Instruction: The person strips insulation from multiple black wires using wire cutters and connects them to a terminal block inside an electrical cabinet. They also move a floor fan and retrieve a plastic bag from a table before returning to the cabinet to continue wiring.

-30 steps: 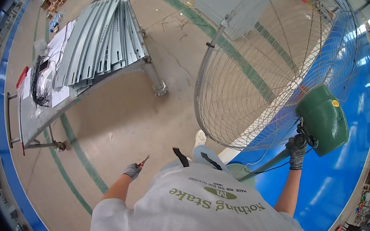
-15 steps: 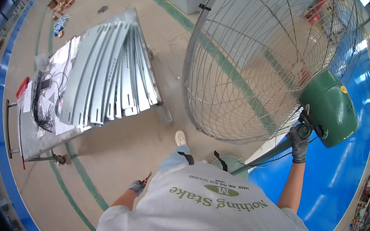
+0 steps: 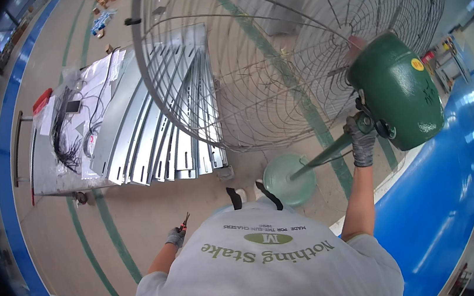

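My right hand (image 3: pixel 361 138) is closed around the neck of the big fan (image 3: pixel 399 95), just below its green motor housing; my left hand (image 3: pixel 175 236), to the left of the fan, grips small red-handled pliers (image 3: pixel 184 222). The fan stands ahead of me and to my right, its round base (image 3: pixel 274 186) on the floor (image 3: pixel 153 208); I cannot tell whether that base is flat or tipped. The fan looks top-heavy, so one-handed it could topple if the base catches. Its wire cage could also snag the metal strips (image 3: pixel 140 133), which it overlaps in my view; whether they touch, I cannot tell.

Left of the fan, the wheeled worktop (image 3: pixel 55 184) carries those fanned-out strips and black cables (image 3: pixel 62 137). Beige floor with green lines (image 3: pixel 86 246) runs beneath the fan, and glossy blue flooring (image 3: pixel 416 232) lies to its right.
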A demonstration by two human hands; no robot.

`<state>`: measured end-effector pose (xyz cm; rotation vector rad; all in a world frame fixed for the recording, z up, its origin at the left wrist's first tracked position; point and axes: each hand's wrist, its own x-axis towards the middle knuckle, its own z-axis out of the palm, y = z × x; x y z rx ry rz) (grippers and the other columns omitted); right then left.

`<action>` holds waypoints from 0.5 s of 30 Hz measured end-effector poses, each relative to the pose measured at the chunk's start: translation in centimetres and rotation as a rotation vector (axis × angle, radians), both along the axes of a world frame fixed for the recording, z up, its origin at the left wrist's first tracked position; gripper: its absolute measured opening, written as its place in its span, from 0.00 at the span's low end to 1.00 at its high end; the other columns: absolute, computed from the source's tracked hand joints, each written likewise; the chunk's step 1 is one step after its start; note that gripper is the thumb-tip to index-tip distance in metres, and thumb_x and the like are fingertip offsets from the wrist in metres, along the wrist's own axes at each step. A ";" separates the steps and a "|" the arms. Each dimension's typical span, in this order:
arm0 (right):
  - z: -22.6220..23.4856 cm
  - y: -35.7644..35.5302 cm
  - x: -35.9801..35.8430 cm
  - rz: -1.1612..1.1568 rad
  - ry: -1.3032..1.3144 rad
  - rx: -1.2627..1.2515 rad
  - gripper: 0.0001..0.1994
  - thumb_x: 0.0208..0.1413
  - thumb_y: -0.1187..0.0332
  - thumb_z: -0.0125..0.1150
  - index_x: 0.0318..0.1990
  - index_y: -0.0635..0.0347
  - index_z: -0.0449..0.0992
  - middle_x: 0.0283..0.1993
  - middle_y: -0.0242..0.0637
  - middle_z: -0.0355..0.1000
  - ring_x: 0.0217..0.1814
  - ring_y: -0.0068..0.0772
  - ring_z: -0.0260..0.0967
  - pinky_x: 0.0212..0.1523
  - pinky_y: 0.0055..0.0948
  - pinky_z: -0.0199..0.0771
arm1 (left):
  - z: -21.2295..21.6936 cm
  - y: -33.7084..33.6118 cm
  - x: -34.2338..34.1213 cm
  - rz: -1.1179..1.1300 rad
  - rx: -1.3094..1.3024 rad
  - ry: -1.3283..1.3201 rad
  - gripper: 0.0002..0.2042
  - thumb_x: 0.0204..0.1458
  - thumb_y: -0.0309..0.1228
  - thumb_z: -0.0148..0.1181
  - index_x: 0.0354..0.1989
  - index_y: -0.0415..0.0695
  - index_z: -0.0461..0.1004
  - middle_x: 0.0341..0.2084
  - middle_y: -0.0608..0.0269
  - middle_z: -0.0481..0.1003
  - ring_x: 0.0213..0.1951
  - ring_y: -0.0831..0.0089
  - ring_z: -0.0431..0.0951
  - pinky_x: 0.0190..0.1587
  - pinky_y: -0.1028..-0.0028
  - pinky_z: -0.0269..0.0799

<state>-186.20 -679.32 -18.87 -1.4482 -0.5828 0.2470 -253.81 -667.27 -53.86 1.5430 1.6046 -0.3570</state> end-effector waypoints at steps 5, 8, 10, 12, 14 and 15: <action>-6.4 5.9 7.7 -0.213 -1.049 -0.541 0.16 0.57 0.59 0.58 0.47 0.59 0.70 0.44 0.33 0.73 0.43 0.31 0.71 0.38 0.38 0.72 | -0.3 -6.3 -2.2 0.014 0.014 0.242 0.29 0.52 0.58 0.47 0.34 0.38 0.75 0.32 0.40 0.76 0.39 0.46 0.76 0.40 0.56 0.71; -5.4 10.0 9.0 0.010 -0.235 -0.223 0.15 0.53 0.59 0.64 0.42 0.58 0.74 0.34 0.32 0.74 0.36 0.22 0.70 0.36 0.29 0.70 | -1.5 -8.3 -0.1 -0.038 -0.062 0.284 0.29 0.52 0.58 0.47 0.35 0.38 0.76 0.33 0.41 0.76 0.39 0.48 0.77 0.41 0.57 0.71; -6.2 12.0 10.4 -0.057 -0.387 -0.042 0.09 0.51 0.70 0.66 0.34 0.61 0.72 0.26 0.29 0.68 0.24 0.19 0.64 0.25 0.26 0.68 | -0.2 -7.0 3.0 0.012 -0.109 0.281 0.29 0.52 0.57 0.47 0.35 0.38 0.76 0.33 0.41 0.76 0.39 0.48 0.77 0.41 0.57 0.71; -6.5 16.5 12.0 0.005 -0.547 -0.119 0.11 0.52 0.66 0.65 0.36 0.61 0.72 0.27 0.29 0.67 0.27 0.19 0.65 0.29 0.26 0.69 | -1.4 -9.2 7.2 0.162 -0.120 0.221 0.29 0.52 0.57 0.47 0.35 0.38 0.76 0.33 0.41 0.76 0.39 0.48 0.77 0.40 0.57 0.71; -11.7 21.1 14.6 0.029 -0.520 -0.059 0.13 0.52 0.64 0.65 0.38 0.62 0.72 0.31 0.30 0.68 0.29 0.22 0.66 0.32 0.27 0.69 | -1.7 -8.7 11.0 0.273 -0.114 0.178 0.29 0.52 0.57 0.48 0.35 0.38 0.76 0.33 0.42 0.76 0.39 0.48 0.77 0.40 0.57 0.71; -13.2 21.1 15.4 -0.009 -0.504 -0.069 0.13 0.52 0.63 0.65 0.39 0.62 0.72 0.32 0.31 0.69 0.31 0.23 0.67 0.34 0.28 0.69 | -1.5 -6.5 12.3 0.273 -0.102 0.157 0.29 0.52 0.57 0.48 0.35 0.38 0.76 0.33 0.42 0.76 0.39 0.49 0.77 0.40 0.57 0.71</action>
